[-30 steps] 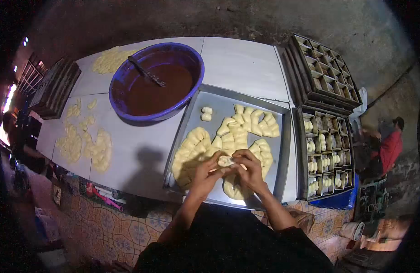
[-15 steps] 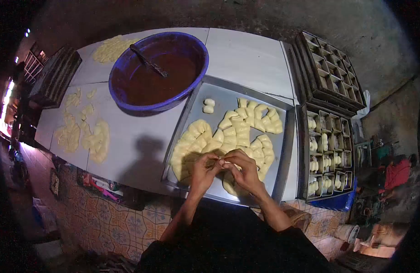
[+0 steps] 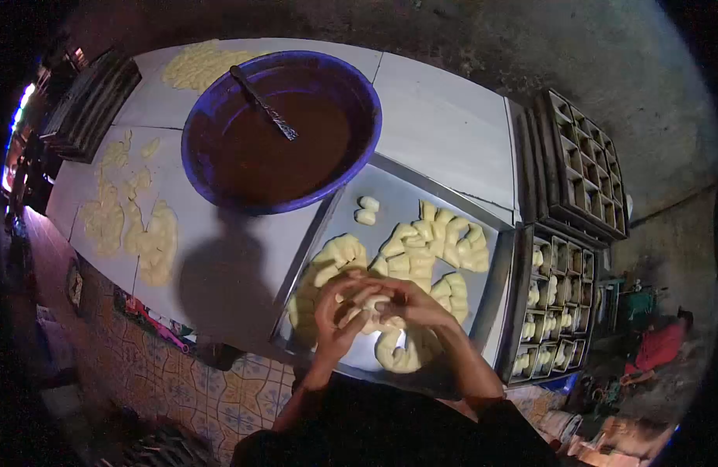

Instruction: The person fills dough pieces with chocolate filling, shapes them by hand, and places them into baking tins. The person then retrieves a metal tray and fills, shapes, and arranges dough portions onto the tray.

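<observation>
Over the near part of a metal tray (image 3: 394, 189), my left hand (image 3: 336, 317) and my right hand (image 3: 423, 308) come together with curled fingers. A small pale piece of dough (image 3: 377, 305) is held between them, partly hidden by the fingers. Beneath and beyond the hands, many cut dough pieces (image 3: 410, 261) lie side by side in the tray. A bent strip of dough (image 3: 396, 354) rests close to the tray's near edge. Two small rounded dough pieces (image 3: 366, 210) sit apart near the tray's far left corner.
A blue basin (image 3: 189, 159) of brown liquid with a brush (image 3: 267, 109) stands behind left. Flattened dough (image 3: 158, 245) lies on the white table (image 3: 445, 93). At right are a divided mould (image 3: 550, 307) partly filled with dough and stacked moulds (image 3: 581, 163). More moulds (image 3: 90, 105) stand far left.
My hands have gone from a fingertip pinch to being cupped around the dough, with the fingers more curled. The camera view has shifted and tilted slightly.
</observation>
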{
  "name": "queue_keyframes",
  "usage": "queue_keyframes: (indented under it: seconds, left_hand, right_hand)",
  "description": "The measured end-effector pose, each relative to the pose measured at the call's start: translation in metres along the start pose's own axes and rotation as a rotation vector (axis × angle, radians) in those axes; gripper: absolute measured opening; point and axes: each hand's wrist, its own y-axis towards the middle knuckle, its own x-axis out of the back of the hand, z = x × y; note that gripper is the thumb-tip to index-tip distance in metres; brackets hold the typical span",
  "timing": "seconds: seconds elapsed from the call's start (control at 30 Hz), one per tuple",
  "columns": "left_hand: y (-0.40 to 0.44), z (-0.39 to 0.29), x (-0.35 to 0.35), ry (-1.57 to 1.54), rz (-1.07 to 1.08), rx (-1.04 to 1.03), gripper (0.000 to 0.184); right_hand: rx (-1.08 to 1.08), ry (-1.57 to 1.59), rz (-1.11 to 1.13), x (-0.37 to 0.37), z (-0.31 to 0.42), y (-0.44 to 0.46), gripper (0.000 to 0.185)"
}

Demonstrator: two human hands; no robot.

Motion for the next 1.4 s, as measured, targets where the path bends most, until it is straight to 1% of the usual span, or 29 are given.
queue_keyframes:
  seconds: [0.03,0.07,0.13,0.17,0.2,0.23,0.3,0.33,0.43,0.47,0.5,0.57,0.63,0.67,0.7,0.8,0.87,0.9,0.93,1.03,1.1,1.13,1.17,1.2,1.23,1.27,1.3,1.33,1.4]
  left_hand:
    - [0.005,-0.001,0.003,0.058,-0.03,-0.041,0.038]
    - [0.008,0.014,0.011,0.115,-0.091,-0.027,0.036]
    - [0.019,0.023,0.015,0.141,-0.241,0.093,0.028]
    - [0.023,0.024,0.017,0.149,-0.251,0.116,0.026]
    - [0.025,0.026,0.019,0.156,-0.258,0.137,0.024]
    - [0.026,0.027,0.021,0.163,-0.265,0.163,0.023]
    - [0.026,0.034,0.029,0.26,-0.242,0.153,0.018]
    - [0.026,0.033,0.032,0.278,-0.25,0.168,0.016]
    - [0.022,0.036,0.038,0.335,-0.337,0.118,0.01]
    - [0.02,0.044,0.046,0.341,-0.346,0.123,0.009]
    - [0.017,0.05,0.051,0.347,-0.346,0.128,0.008]
    - [0.023,0.041,0.043,0.369,-0.363,0.139,0.007]
    - [0.022,0.039,0.041,0.393,-0.37,0.127,0.007]
    - [0.021,0.041,0.047,0.437,-0.302,0.167,0.007]
    - [0.018,0.045,0.05,0.428,-0.337,0.207,0.007]
    - [0.019,0.039,0.042,0.34,-0.341,0.312,0.011]
    - [0.01,0.064,0.066,0.629,-0.171,0.128,0.015]
    - [0.006,0.067,0.068,0.651,-0.16,0.107,0.015]
    - [0.008,0.068,0.063,0.629,-0.163,0.115,0.015]
    - [0.001,0.07,0.044,0.595,-0.179,0.145,0.015]
    - [-0.001,0.074,0.03,0.593,-0.171,0.142,0.015]
    - [-0.005,0.077,0.024,0.597,-0.154,0.143,0.015]
    - [-0.006,0.08,0.019,0.603,-0.134,0.151,0.016]
    - [-0.007,0.082,0.017,0.611,-0.131,0.159,0.016]
    - [-0.008,0.083,0.011,0.61,-0.115,0.156,0.016]
    - [-0.008,0.085,0.005,0.618,-0.108,0.156,0.016]
    - [-0.009,0.087,-0.002,0.619,-0.095,0.155,0.017]
    - [-0.01,0.088,-0.007,0.621,-0.088,0.155,0.017]
    - [-0.012,0.093,-0.02,0.635,-0.08,0.158,0.018]
  right_hand:
    - [0.189,-0.28,-0.093,0.006,0.006,0.016,0.037]
    - [0.15,-0.483,-0.234,0.016,0.013,0.036,0.036]
    - [0.325,-0.409,-0.429,0.034,0.042,0.079,0.037]
    - [0.51,-0.542,-0.501,0.061,0.029,0.116,0.038]
    - [0.406,-0.336,-0.506,0.084,0.015,0.143,0.041]
    - [0.237,-0.081,-0.404,0.096,0.017,0.162,0.041]
    - [0.164,-0.166,-0.293,0.119,0.004,0.184,0.044]
    - [0.291,-0.257,-0.324,0.121,-0.002,0.194,0.048]
    - [0.351,-0.403,-0.491,0.128,-0.021,0.202,0.054]
    - [0.142,-0.423,-0.395,0.11,0.004,0.183,0.041]
    - [0.253,-0.667,-0.342,0.109,0.005,0.179,0.039]
    - [0.274,-0.536,-0.298,0.105,0.014,0.169,0.042]
    - [0.191,-0.532,-0.337,0.094,0.024,0.16,0.05]
    - [0.615,-0.932,-0.414,0.092,0.017,0.171,0.059]
    - [0.448,-1.043,-0.426,0.084,0.011,0.159,0.058]
    - [0.574,-1.194,-0.378,0.084,-0.032,0.178,0.045]
    - [0.562,-1.083,-0.434,0.08,-0.044,0.183,0.037]
    - [0.589,-0.987,-0.393,0.08,-0.045,0.181,0.035]
    - [0.474,-0.729,-0.433,0.066,-0.024,0.156,0.035]
    - [0.491,-0.116,-0.349,0.045,-0.01,0.073,0.066]
    - [0.492,0.207,-0.275,0.038,-0.011,-0.002,0.085]
    - [0.437,0.313,-0.321,0.037,-0.013,-0.045,0.09]
    - [0.495,0.286,-0.408,0.044,-0.029,-0.075,0.088]
    - [0.389,0.145,-0.601,0.057,-0.055,-0.096,0.089]
    - [0.354,0.129,-0.651,0.068,-0.053,-0.141,0.091]
    - [0.433,-0.223,-0.84,0.094,-0.082,-0.165,0.091]
    - [0.271,-0.039,-0.936,0.109,-0.084,-0.198,0.09]
    - [0.296,-0.148,-1.106,0.131,-0.091,-0.224,0.085]
    - [0.187,-0.361,-1.349,0.174,-0.083,-0.276,0.081]
